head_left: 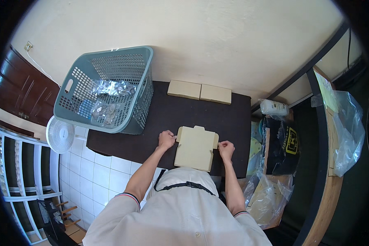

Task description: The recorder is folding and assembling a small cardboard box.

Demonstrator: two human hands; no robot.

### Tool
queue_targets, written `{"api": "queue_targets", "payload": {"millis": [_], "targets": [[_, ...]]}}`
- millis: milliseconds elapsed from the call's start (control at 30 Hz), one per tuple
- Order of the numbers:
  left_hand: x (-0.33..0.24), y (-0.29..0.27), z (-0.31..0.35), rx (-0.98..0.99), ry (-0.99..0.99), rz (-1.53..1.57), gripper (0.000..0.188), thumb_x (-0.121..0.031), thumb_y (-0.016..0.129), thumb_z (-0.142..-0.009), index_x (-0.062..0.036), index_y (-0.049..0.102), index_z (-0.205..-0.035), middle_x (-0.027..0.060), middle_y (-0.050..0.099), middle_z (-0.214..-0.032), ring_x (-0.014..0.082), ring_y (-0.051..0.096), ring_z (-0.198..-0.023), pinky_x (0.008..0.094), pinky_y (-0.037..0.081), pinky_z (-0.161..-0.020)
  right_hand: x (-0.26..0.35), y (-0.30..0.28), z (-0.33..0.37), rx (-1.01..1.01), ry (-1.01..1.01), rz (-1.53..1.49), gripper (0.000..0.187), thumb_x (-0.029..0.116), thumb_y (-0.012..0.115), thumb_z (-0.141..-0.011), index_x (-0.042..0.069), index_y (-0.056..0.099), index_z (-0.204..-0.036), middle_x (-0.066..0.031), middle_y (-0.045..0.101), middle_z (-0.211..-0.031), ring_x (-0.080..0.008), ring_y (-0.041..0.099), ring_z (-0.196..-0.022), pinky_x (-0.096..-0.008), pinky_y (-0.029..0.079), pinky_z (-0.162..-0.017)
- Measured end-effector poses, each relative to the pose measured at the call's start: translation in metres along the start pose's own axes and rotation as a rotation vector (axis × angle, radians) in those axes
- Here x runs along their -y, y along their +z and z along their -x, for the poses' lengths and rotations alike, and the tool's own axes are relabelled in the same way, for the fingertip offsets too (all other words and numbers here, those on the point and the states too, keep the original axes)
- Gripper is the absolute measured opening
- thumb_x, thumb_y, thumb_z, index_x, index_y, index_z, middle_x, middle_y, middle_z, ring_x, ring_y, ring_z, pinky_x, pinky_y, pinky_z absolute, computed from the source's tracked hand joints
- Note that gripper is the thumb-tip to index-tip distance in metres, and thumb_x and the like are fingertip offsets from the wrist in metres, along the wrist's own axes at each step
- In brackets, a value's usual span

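A flat, unfolded cardboard box [196, 147] with side flaps and a tab at its far edge lies on the dark brown table [160, 110], close to my body. My left hand [167, 140] is closed at its left side flap, fingers pinching the edge. At the right side flap my right hand [226, 150] is also closed, thumb and fingertips on the board. Two closed cardboard boxes, a left one [184, 89] and a right one [215, 94], lie end to end by the wall.
A grey-green plastic basket [137, 102] holding clear plastic packets [105, 111] stands on the table's left. Beyond the table are a white fan [60, 134] at left and, at right, a shelf frame [315, 92], plastic bags [347, 131] and a wrapped white roll [274, 108].
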State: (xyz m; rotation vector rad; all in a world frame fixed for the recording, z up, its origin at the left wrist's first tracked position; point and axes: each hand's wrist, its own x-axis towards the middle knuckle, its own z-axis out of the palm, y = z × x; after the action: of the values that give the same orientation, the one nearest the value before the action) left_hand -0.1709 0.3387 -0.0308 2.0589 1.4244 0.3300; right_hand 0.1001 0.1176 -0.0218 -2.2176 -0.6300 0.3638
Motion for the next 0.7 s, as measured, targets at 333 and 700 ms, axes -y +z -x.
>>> {"api": "queue_targets", "payload": {"millis": [333, 700], "targets": [[-0.022, 0.017, -0.007, 0.401, -0.154, 0.378, 0.038, -0.006, 0.068, -0.086, 0.0057, 0.072, -0.121, 0.0236, 0.079, -0.098, 0.0343, 0.079, -0.097, 0.043, 0.06, -0.088, 0.023, 0.012, -0.004, 0.204, 0.176, 0.006, 0.034, 0.003, 0.09, -0.072, -0.003, 0.077, -0.102, -0.0143, 0.081, -0.093, -0.0215, 0.078, -0.084, -0.0366, 0.061, -0.081], [-0.006, 0.0, -0.027, 0.725, -0.059, 0.657, 0.035, 0.007, 0.076, -0.082, 0.0065, 0.077, -0.117, 0.0114, 0.079, -0.092, 0.0161, 0.074, -0.077, 0.032, 0.06, -0.068, 0.029, -0.012, 0.007, 0.322, 0.215, -0.38, 0.043, -0.003, 0.084, -0.077, -0.005, 0.069, -0.118, -0.0165, 0.08, -0.106, -0.024, 0.078, -0.092, -0.0391, 0.063, -0.085]]}}
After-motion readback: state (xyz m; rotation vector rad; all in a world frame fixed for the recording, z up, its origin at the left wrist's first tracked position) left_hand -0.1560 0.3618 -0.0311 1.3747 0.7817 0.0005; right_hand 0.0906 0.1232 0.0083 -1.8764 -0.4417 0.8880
